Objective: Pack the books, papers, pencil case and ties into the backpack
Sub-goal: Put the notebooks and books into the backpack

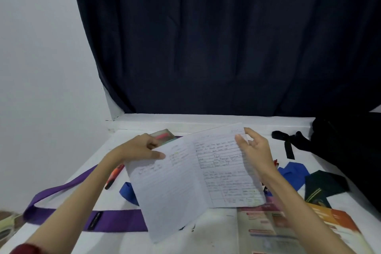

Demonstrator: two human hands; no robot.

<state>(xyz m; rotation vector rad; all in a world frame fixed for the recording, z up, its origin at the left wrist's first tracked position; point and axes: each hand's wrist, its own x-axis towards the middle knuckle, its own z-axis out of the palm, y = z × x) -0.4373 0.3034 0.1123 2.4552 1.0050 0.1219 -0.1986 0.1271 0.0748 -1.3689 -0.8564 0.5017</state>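
Papers (pixel 198 173): folded lined sheets w/ handwriting, held open like a booklet above the tabletop (pixel 218 239), centre of scene, tilted.
Left hand (pixel 142 147): pinches the left page's far edge, thumb on top, fingers behind the sheet.
Right hand (pixel 254 150): at the right page's far-right corner; thumb and one fingertip on the paper, other fingers loosely curled, apart from it.
Backpack (pixel 348 150): black, far right on tabletop, straps trailing left; can't tell if open.
Pencil case (pixel 165 136): pale w/ red-orange item showing, far left of the papers, partly hidden by left hand.
Blue tie (pixel 293 173): right of papers, near the right forearm; another blue piece (pixel 128 190) shows under the papers' left edge.
Dark green tie (pixel 321 185): just right of the blue tie, yellow stripe.
Purple strap (pixel 68 187): loops across near-left tabletop, under the left forearm.
Books (pixel 268 229): colourful covers, near right, partly under papers and right arm.
Orange marker (pixel 114 175): left, beside the left forearm.
Curtain (pixel 226 37): dark navy, far side.
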